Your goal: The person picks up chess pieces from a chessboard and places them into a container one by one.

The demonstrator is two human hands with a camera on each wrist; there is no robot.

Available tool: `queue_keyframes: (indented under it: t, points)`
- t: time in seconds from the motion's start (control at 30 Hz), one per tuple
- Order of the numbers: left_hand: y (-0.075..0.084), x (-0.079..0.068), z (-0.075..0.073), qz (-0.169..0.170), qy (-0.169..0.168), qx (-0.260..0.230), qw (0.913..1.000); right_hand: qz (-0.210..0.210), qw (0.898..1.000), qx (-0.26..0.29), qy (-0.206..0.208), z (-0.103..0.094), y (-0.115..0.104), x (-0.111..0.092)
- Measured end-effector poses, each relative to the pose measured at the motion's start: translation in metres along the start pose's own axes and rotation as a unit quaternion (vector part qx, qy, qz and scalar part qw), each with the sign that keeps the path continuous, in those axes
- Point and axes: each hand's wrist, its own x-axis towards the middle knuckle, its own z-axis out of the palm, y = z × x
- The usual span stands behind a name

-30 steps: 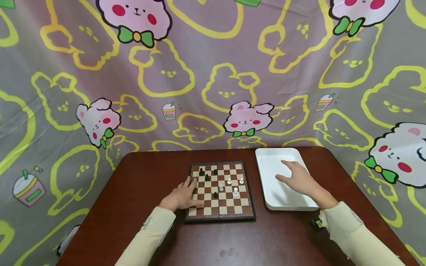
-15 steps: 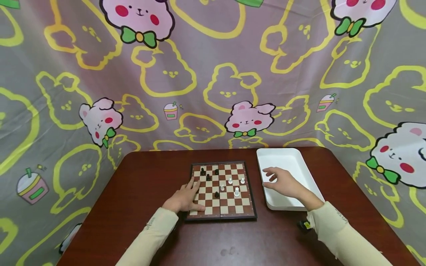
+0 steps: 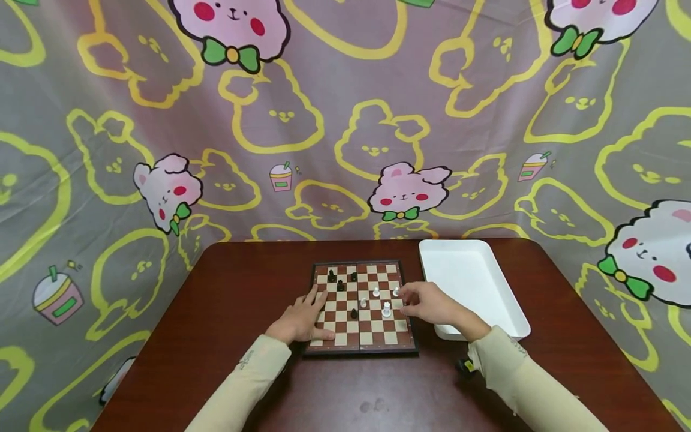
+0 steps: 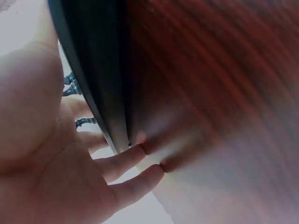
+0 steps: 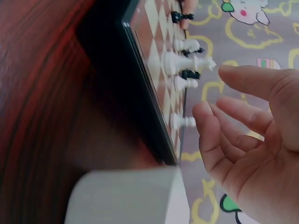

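Observation:
A brown-and-cream chessboard lies on the table. My left hand rests along its left edge, fingers spread; in the left wrist view two fingertips reach down past the dark rim to the tabletop. My right hand hovers over the board's right edge, thumb and fingers bent and apart with nothing between them. Its fingertips are close to a white pawn. Left of them stands a tall white crowned piece, near the thumb in the right wrist view. Two smaller white pieces and several black pieces also stand upright.
A shallow white tray sits right of the board, beneath my right forearm. The dark wooden table reaches back to a patterned cloth that hangs behind and at both sides.
My right hand has moved left from above the white tray to the board's right edge, its fingers drawing closer together. My left hand stays on the board's left edge.

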Motion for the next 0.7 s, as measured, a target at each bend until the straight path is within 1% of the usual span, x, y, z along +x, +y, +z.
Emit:
queue_keyframes:
  t: [0.13, 0.23, 0.53, 0.6, 0.7]
  points:
    - [0.000, -0.001, 0.000, -0.003, -0.002, 0.002, 1.0000, -0.018, 1.000, -0.018, -0.002, 0.011, 0.001, 0.006]
    - [0.000, -0.002, 0.000, -0.003, 0.001, 0.000, 1.0000, -0.021, 0.999, -0.032, 0.001, 0.019, 0.001, 0.010]
    - [0.000, -0.002, -0.001, 0.001, -0.003, 0.005, 1.0000, 0.026, 0.999, -0.025, -0.001, 0.033, -0.003, 0.018]
    - [0.000, -0.002, -0.001, 0.003, -0.003, 0.006, 1.0000, 0.020, 0.999, -0.029, 0.001, 0.035, -0.002, 0.019]
    - [0.000, -0.002, -0.001, 0.003, -0.002, 0.006, 1.0000, -0.005, 0.999, -0.038, 0.003, 0.037, -0.001, 0.021]
